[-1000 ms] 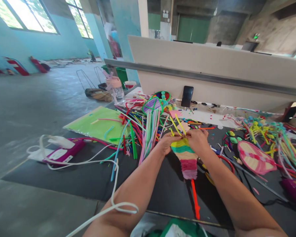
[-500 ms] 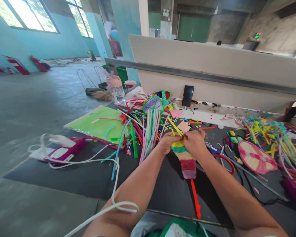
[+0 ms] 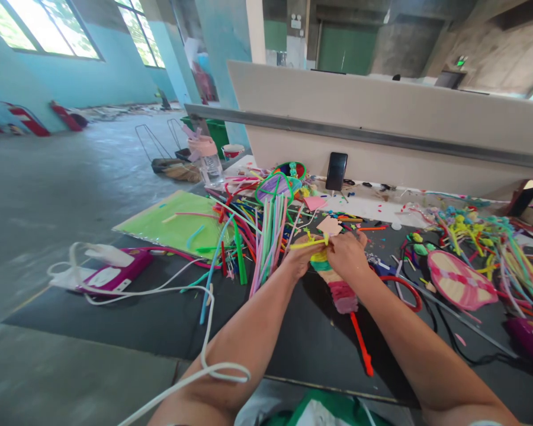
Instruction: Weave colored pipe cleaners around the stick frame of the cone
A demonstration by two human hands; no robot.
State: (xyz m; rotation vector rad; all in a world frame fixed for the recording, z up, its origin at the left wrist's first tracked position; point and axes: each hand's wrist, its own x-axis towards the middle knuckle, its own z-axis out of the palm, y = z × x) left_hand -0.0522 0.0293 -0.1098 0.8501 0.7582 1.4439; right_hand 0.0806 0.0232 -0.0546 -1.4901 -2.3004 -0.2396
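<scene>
Both hands meet at the top of a striped craft piece (image 3: 341, 289) in yellow, teal, beige, red and pink, with a red-orange stem (image 3: 361, 345) slanting down from it. My left hand (image 3: 298, 258) is closed on its upper left edge. My right hand (image 3: 347, 254) pinches at the upper right, by a yellow pipe cleaner (image 3: 308, 243) that lies across the top, over the left fingers. Fingertips of both hands are partly hidden. Just beyond is a pale pink paper piece (image 3: 329, 225).
Pastel strips (image 3: 270, 236) and a green sheet (image 3: 173, 222) lie left of the hands. A purple power strip (image 3: 124, 271) trails a white cable. A phone (image 3: 337, 171) leans on the white panel. A pink oval craft (image 3: 462, 280) and a pipe cleaner pile (image 3: 484, 242) are at right.
The yellow pipe cleaner has swung from pointing up and away to lying across the left fingers. The craft piece has tilted, its stem end shifting right and slightly away.
</scene>
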